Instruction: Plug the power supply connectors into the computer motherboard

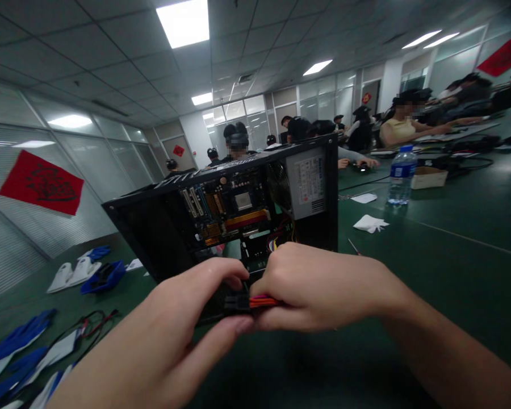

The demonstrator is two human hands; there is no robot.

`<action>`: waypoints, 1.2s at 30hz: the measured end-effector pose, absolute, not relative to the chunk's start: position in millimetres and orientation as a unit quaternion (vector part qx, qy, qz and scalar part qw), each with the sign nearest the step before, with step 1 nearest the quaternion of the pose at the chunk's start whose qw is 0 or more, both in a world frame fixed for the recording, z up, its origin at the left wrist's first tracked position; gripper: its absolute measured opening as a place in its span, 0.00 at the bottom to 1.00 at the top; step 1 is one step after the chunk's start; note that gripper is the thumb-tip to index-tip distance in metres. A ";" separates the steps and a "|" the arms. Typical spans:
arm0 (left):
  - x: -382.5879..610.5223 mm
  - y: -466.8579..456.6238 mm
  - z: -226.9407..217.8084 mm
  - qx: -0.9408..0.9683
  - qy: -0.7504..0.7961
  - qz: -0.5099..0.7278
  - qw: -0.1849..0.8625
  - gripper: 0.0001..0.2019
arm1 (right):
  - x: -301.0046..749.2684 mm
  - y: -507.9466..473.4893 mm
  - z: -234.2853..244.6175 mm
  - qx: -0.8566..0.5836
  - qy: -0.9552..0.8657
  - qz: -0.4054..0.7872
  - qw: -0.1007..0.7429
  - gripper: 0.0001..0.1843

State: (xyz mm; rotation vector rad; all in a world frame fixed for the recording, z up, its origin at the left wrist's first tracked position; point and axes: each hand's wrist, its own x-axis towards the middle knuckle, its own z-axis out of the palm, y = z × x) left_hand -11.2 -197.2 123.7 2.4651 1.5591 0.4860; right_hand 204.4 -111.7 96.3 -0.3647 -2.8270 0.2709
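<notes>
Head view: the right hand (309,284) is gripping the orange wires (262,301), their black plug (237,303) pointing left, long axis running crosswise before the open computer case (153,221). The left hand (170,318) is curving around the plug, thumb and forefinger parted, contact unclear.

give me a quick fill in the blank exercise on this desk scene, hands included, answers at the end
1. The right hand grips coloured wires leading to a ____ connector.
2. The left hand has its ____ below the connector in the picture.
3. The computer case stands on a ____ table.
4. The bottle has a ____ cap.

Missing words: black; thumb; green; blue
</notes>
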 end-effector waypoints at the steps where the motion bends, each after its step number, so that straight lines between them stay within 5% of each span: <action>1: -10.3 -196.2 125.6 0.834 0.520 0.153 0.100 0.16 | 206.0 -111.9 98.0 -0.116 -0.977 0.115 0.138 0.18; 10: 0.1 -185.6 132.5 0.860 0.472 0.106 0.166 0.17 | 214.9 -110.2 105.9 -0.051 -0.955 0.246 0.158 0.17; 17: 6.9 -177.3 125.9 0.893 0.424 0.118 0.096 0.10 | 214.0 -103.0 101.6 0.010 -0.936 0.258 0.240 0.25; 28: 7.9 -141.8 116.1 0.846 0.423 0.325 -0.003 0.07 | 216.2 -98.9 101.7 -0.152 -0.931 0.096 0.318 0.29; 36: 16.3 -128.5 104.7 0.778 0.432 0.449 0.083 0.08 | 215.9 -86.2 99.7 -0.188 -0.885 0.164 0.393 0.25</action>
